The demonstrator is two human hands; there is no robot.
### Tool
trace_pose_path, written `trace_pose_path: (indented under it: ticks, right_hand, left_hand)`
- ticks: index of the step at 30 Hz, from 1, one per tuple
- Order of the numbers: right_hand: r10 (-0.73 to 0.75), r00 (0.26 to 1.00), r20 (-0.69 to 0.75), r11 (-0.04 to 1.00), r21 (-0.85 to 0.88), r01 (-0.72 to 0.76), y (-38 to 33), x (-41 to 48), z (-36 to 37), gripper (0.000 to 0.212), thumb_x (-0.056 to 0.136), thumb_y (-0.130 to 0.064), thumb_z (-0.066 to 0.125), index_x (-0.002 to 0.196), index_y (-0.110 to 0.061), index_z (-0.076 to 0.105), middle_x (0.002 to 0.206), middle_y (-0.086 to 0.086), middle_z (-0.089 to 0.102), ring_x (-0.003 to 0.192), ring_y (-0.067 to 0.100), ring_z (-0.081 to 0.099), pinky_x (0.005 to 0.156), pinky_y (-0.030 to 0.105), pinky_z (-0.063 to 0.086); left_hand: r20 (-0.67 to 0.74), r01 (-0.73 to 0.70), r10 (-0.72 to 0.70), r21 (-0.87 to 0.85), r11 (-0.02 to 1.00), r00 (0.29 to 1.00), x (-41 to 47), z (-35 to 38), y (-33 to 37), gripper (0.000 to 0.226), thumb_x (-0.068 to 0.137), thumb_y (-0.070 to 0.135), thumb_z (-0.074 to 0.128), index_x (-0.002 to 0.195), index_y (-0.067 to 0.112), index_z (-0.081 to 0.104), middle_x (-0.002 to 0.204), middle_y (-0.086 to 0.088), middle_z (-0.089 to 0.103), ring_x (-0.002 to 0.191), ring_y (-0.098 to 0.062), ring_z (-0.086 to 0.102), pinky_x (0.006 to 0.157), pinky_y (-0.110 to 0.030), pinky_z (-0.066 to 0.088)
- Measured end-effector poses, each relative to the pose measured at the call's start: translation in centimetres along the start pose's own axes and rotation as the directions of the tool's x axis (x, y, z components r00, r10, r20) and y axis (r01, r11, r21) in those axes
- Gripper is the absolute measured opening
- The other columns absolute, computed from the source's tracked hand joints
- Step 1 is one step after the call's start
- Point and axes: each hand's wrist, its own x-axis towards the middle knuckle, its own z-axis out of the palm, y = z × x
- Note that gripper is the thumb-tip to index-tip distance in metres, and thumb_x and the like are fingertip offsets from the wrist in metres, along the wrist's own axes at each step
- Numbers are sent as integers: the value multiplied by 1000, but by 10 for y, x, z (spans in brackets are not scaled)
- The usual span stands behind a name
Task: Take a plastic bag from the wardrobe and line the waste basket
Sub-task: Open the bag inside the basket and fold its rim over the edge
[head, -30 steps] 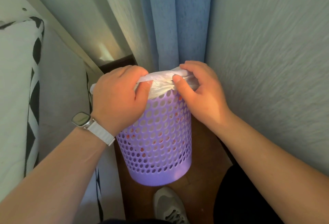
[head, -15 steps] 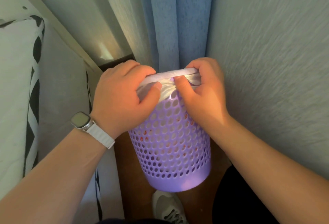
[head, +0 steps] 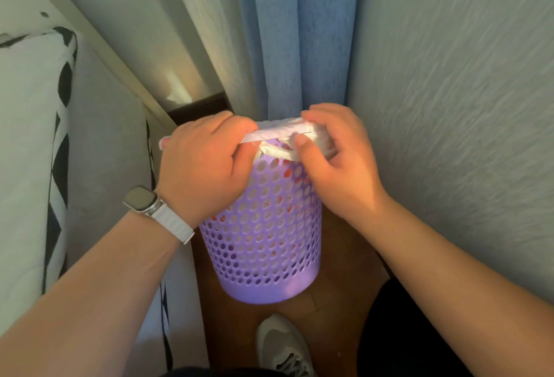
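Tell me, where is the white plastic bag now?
In the head view, the white plastic bag sits at the purple waste basket's rim, centre frame, gripped between the left hand and right hand.

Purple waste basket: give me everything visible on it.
The purple perforated plastic waste basket is a round tub, its wall covered in small round holes above a solid band at the base. It stands on the brown floor by the blue curtain. A white plastic bag bunches over its rim, gripped by the left hand and right hand.

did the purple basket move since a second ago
Yes. The basket swung right toward the wall, then partly back; its base sits nearer the wall than before.
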Motion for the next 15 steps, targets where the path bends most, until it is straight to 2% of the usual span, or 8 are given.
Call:
trace_pose_path:
  ticks: [4, 6, 9, 10, 13, 15]
  right_hand:
    - [30, 1000, 8, 999, 40, -30, 13, 3, -7, 41, 91, -35, 56, 125, -14, 63, 127, -4, 53, 126, 19, 50, 110, 42, 37]
    - [23, 1000, -6, 998, 50, -23, 15, 4, -7, 39, 92, -36, 55, 124, -14, 62, 126, -5, 53, 125, 18, 51, 109, 40, 38]
    - [23, 998, -56, 994, 106, -17, 12, 4, -6, 25, 92, -35, 55, 111, -21, 61, 114, -22, 52, 112, 10, 53, 100, 34, 42]
    - [33, 997, -68, 992, 121, -24, 10, 3, -5, 20, 91, -34, 55, 108, -24, 59, 108, -23, 52, 107, 9, 54, 97, 34, 43]
    - [77, 993, -86, 989, 132, -66, 4, 2, -5, 13, 87, -33, 55, 99, -34, 53, 96, -10, 54, 95, 18, 57, 86, 40, 48]
    - [81, 993, -91, 990, 121, -70, -1, 2, -5, 12, 84, -32, 55, 95, -36, 50, 92, -7, 52, 89, 22, 56, 81, 47, 47]
  left_hand:
    - [-36, 80, -84, -106, 991, 996, 0, -3, 1, 24, 91, 25, 46, 91, 13, 67, 79, -3, 65, 73, -22, 58, 63, -36, 42]
    - [-51, 97, -106, -151, 984, 993, 1, -4, 3, 23, 91, 25, 47, 90, 13, 66, 78, -1, 64, 72, -18, 56, 62, -36, 43]
    - [-50, 88, -99, -190, 978, 994, 1, -4, 6, 22, 91, 25, 47, 89, 14, 66, 77, 3, 62, 71, -14, 53, 62, -33, 42]
    - [-42, 79, -89, -195, 978, 995, 0, -4, 6, 23, 91, 25, 47, 89, 14, 66, 77, 4, 62, 71, -13, 53, 62, -33, 42]
    - [5, 53, -53, -192, 980, 999, 0, -5, 5, 27, 91, 27, 45, 92, 13, 67, 80, 1, 64, 72, -17, 56, 62, -35, 44]
    - [18, 4, -1, -173, 985, 1000, 0, -8, 5, 29, 91, 28, 46, 97, 11, 69, 83, -3, 65, 74, -23, 59, 64, -40, 46]
